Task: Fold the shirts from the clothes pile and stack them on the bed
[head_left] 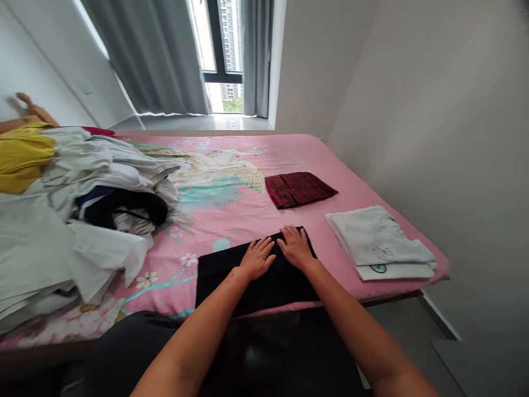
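A black piece of clothing (pixel 256 289) lies flat on the bed near its front edge; its exact kind does not show. My left hand (pixel 258 258) rests on its upper middle, palm down with the fingers stretched out. Close beside it, my right hand (pixel 295 246) presses flat near the top right corner of the same cloth. Neither hand grips anything. Just beyond lies a folded red plaid cloth (pixel 301 189). To the right of the black cloth sits a stack of folded white clothes (pixel 378 237), with a small green print on the lower one.
A large loose heap of mostly white clothes (pixel 91 165) covers the bed's left side, with a yellow garment (pixel 25 157) behind. The pink flowered bedsheet (pixel 231 226) spreads beneath everything. A wall (pixel 433 127) borders the right side; grey curtains (pixel 152 55) and a window stand at the back.
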{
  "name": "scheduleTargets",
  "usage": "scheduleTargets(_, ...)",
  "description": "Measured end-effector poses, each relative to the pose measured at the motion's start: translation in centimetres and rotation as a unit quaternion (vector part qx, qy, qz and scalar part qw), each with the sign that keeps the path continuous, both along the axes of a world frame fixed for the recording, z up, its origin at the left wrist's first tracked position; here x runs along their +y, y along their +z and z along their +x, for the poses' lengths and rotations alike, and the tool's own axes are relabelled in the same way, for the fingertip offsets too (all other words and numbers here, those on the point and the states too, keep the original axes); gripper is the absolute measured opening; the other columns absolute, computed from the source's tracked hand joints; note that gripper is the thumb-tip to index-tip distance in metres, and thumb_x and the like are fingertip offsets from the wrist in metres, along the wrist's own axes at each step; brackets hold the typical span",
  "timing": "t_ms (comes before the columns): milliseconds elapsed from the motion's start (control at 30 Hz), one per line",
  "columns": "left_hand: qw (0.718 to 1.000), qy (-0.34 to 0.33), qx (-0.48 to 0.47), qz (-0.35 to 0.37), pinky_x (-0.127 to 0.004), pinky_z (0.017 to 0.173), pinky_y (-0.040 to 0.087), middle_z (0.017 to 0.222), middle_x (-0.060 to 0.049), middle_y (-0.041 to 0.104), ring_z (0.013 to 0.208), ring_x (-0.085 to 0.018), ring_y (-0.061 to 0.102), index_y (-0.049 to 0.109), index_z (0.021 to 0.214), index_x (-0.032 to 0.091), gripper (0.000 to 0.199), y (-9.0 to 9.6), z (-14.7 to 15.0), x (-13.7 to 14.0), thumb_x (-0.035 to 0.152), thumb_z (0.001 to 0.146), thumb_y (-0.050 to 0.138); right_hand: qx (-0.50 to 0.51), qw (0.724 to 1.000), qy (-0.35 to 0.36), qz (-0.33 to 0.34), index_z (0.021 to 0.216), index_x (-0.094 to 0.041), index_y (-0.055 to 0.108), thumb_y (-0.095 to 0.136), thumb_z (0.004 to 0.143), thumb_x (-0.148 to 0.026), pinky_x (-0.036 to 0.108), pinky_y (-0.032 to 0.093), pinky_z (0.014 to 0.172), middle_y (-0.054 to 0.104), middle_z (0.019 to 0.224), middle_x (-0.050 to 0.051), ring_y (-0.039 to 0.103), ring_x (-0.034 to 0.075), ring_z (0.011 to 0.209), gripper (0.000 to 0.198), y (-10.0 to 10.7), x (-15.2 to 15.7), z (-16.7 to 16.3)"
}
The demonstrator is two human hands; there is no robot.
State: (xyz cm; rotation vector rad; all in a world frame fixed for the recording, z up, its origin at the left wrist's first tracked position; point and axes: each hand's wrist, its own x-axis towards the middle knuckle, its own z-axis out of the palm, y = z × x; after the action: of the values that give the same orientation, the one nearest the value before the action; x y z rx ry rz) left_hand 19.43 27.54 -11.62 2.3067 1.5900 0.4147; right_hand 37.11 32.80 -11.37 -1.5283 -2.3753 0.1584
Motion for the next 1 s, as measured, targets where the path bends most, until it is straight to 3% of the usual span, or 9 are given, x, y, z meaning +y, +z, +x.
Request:
scheduleTargets(167, 0.999, 0.024, 0.026, -0.010, -0.050, 0.112, -0.010, 0.150, -0.003, 0.027, 0.140, -0.019, 0.019, 0.034, 0.140, 0.029, 0.057, 0.8, -1.3, -2.4, 0.053, 0.089, 0.035, -0.077, 0.996, -0.023, -0.038, 0.142, -0.022, 0.029, 0.027, 0.093, -0.048, 0.053, 0.007, 0.110, 0.023, 0.150, 0.004, 0.014, 0.022, 0.139, 0.055, -3.5, -0.3, 0.1)
scheduleTargets(333, 0.987, 0.144, 0.067, -0.027, -0.054, 0.107, -0.017, 0.151, -0.005, 0.024, 0.141, -0.023, 0.013, 0.033, 0.141, 0.027, 0.061, 0.6, -6.5, -6.1, 0.055, 0.087, 0.038, -0.087, 0.996, -0.020, -0.026, 0.143, -0.023, 0.028, 0.023, 0.094, -0.049, 0.053, 0.007, 0.111, 0.023, 0.151, 0.003, 0.014, 0.020, 0.139, 0.055, -4.4, -0.3, 0.6)
scheduleTargets(467, 0.932, 0.353, 0.062, -0.054, -0.054, 0.111, 0.007, 0.150, -0.014, 0.026, 0.139, -0.029, 0.019, 0.035, 0.140, 0.017, 0.060, 0.9, -11.1, -9.3, 0.044, 0.087, 0.042, -0.084, 0.996, -0.024, -0.029, 0.142, -0.024, 0.030, 0.025, 0.093, -0.048, 0.053, 0.009, 0.111, 0.025, 0.150, 0.003, 0.016, 0.021, 0.138, 0.054, -4.1, -0.3, 0.7)
scheduleTargets(567, 0.888, 0.457, -0.011, -0.053, -0.040, 0.106, 0.029, 0.141, -0.017, 0.041, 0.131, -0.026, 0.038, 0.037, 0.137, 0.011, 0.054, 1.7, -12.7, -11.7, 0.033, 0.087, 0.042, -0.049, 0.997, -0.054, -0.016, 0.138, -0.019, 0.036, 0.026, 0.094, -0.043, 0.056, 0.011, 0.109, 0.030, 0.147, 0.008, 0.020, 0.023, 0.137, 0.052, -2.6, -1.5, -0.3)
scheduleTargets(633, 0.871, 0.480, -0.066, -0.076, -0.034, 0.100, 0.036, 0.132, -0.016, 0.052, 0.121, -0.023, 0.049, 0.041, 0.133, 0.012, 0.048, 2.2, -12.9, -13.1, 0.029, 0.088, 0.040, 0.008, 0.999, -0.041, 0.031, 0.134, -0.015, 0.042, 0.026, 0.094, -0.040, 0.054, 0.011, 0.110, 0.037, 0.143, 0.011, 0.024, 0.024, 0.136, 0.050, -0.9, -3.7, -2.0)
scheduleTargets(700, 0.861, 0.488, -0.095, -0.108, -0.034, 0.094, 0.040, 0.123, -0.016, 0.059, 0.113, -0.024, 0.055, 0.049, 0.125, 0.013, 0.042, 2.5, -12.8, -14.3, 0.031, 0.088, 0.039, 0.066, 0.994, 0.040, 0.071, 0.129, -0.014, 0.047, 0.026, 0.094, -0.039, 0.050, 0.012, 0.111, 0.042, 0.139, 0.011, 0.028, 0.022, 0.134, 0.048, 1.0, -7.0, -4.5)
scheduleTargets(833, 0.865, 0.467, -0.106, -0.150, -0.031, 0.084, 0.043, 0.105, -0.013, 0.068, 0.101, -0.024, 0.062, 0.062, 0.101, 0.015, 0.036, 2.7, -12.6, -15.6, 0.041, 0.086, 0.041, 0.107, 0.966, 0.230, 0.041, 0.130, -0.019, 0.048, 0.029, 0.094, -0.032, 0.042, 0.016, 0.113, 0.044, 0.139, 0.006, 0.029, 0.019, 0.135, 0.042, 2.9, -13.7, -10.1)
scheduleTargets(900, 0.871, 0.450, -0.110, -0.165, -0.030, 0.080, 0.044, 0.098, -0.012, 0.070, 0.096, -0.025, 0.063, 0.064, 0.092, 0.016, 0.039, 2.7, -12.5, -16.0, 0.049, 0.081, 0.047, 0.111, 0.965, 0.237, 0.013, 0.130, -0.019, 0.047, 0.030, 0.093, -0.028, 0.043, 0.018, 0.113, 0.043, 0.140, 0.006, 0.029, 0.019, 0.135, 0.042, 2.6, -15.3, -12.5)
scheduleTargets(1000, 0.871, 0.452, -0.088, -0.174, -0.033, 0.078, 0.044, 0.093, -0.014, 0.070, 0.095, -0.029, 0.064, 0.063, 0.088, 0.016, 0.047, 2.6, -12.3, -16.4, 0.059, 0.072, 0.053, 0.112, 0.978, 0.178, -0.008, 0.131, -0.016, 0.046, 0.031, 0.092, -0.025, 0.045, 0.019, 0.112, 0.042, 0.141, 0.008, 0.029, 0.021, 0.135, 0.043, 1.6, -15.3, -15.1)
